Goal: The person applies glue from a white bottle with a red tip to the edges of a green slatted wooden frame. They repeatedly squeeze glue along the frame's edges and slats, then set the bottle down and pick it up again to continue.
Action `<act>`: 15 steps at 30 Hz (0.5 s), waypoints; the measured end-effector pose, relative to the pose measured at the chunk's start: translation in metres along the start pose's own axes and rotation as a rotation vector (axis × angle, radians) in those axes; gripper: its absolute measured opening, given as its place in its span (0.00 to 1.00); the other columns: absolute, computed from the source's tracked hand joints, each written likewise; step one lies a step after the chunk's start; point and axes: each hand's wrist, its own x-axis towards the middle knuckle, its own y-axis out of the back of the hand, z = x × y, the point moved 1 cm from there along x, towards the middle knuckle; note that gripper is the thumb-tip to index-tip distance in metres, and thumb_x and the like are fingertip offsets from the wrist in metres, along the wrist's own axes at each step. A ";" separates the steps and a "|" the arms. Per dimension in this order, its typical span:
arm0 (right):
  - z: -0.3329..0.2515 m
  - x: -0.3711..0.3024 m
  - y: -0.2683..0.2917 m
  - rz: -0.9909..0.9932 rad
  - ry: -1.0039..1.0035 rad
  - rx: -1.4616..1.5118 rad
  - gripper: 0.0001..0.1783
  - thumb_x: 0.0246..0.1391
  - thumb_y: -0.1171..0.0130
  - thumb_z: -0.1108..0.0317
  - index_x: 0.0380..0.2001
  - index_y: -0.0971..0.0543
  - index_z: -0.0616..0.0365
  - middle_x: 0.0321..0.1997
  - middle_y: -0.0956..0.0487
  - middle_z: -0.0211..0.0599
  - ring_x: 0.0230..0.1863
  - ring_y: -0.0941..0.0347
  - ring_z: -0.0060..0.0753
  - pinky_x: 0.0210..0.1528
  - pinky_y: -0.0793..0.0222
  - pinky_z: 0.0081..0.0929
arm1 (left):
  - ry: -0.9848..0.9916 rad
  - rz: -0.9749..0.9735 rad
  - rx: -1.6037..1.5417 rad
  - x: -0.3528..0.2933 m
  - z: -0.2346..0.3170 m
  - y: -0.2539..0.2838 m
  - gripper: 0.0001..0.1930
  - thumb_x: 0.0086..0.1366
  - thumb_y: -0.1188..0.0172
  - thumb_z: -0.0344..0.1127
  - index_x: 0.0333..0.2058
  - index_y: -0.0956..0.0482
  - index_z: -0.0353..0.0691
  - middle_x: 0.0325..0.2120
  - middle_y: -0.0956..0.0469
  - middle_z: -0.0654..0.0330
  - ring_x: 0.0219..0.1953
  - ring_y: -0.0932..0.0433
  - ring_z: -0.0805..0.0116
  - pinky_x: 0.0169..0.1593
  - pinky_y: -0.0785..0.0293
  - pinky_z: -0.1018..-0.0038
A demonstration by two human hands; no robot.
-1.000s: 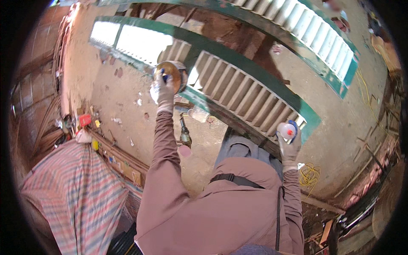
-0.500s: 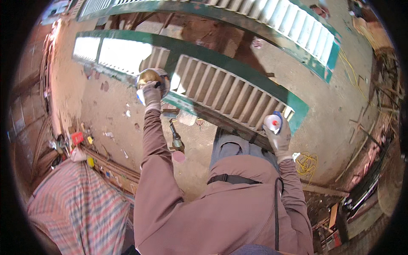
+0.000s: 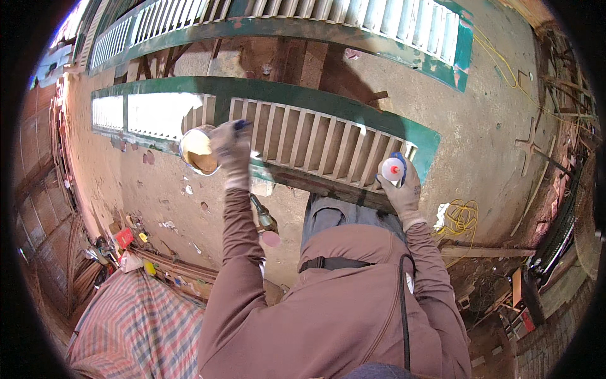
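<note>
A round white-and-blue tub (image 3: 183,148) of tan paste stands at the near edge of a green louvred panel (image 3: 315,96) with pale slats. Just right of its rim is my gloved left hand (image 3: 232,151), fingers closed on a small dark-blue item (image 3: 240,124) whose kind I cannot make out. Over the panel's near right end, my gloved right hand (image 3: 407,188) is wrapped round a white bottle (image 3: 390,169) with a red tip. Something blue shows behind that bottle, mostly hidden by the hand.
Another green louvred panel (image 3: 265,26) lies beyond. A green power tool (image 3: 264,218) rests on the floor near a pink disc (image 3: 271,239). Coiled yellow cord (image 3: 462,216) lies at right. A striped cloth (image 3: 142,322) covers something at lower left, by a red box (image 3: 124,237).
My left hand has moved from over the tub to its right side, uncovering the paste. My right hand still holds the bottle. The whole view has shifted a little.
</note>
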 end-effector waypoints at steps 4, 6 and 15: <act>0.008 -0.003 -0.001 0.029 0.027 -0.002 0.44 0.45 0.18 0.59 0.63 0.27 0.60 0.53 0.18 0.46 0.54 0.20 0.50 0.58 0.24 0.43 | -0.154 -0.142 -0.321 0.029 0.117 -0.053 0.11 0.54 0.25 0.35 0.37 0.13 0.49 0.39 0.14 0.65 0.45 0.18 0.57 0.52 0.24 0.62; 0.004 -0.002 0.002 0.034 0.024 -0.005 0.44 0.44 0.18 0.59 0.63 0.26 0.60 0.54 0.18 0.46 0.54 0.20 0.50 0.58 0.25 0.43 | -0.169 -0.227 -0.331 0.038 0.156 -0.073 0.11 0.54 0.25 0.39 0.37 0.12 0.51 0.40 0.14 0.69 0.48 0.20 0.59 0.54 0.27 0.60; 0.008 -0.011 0.010 0.047 -0.020 0.007 0.43 0.45 0.18 0.59 0.63 0.26 0.59 0.54 0.18 0.47 0.55 0.21 0.52 0.59 0.25 0.44 | -0.219 -0.559 -0.236 0.068 0.199 -0.111 0.21 0.52 0.21 0.49 0.43 0.14 0.50 0.46 0.16 0.63 0.53 0.21 0.58 0.57 0.27 0.59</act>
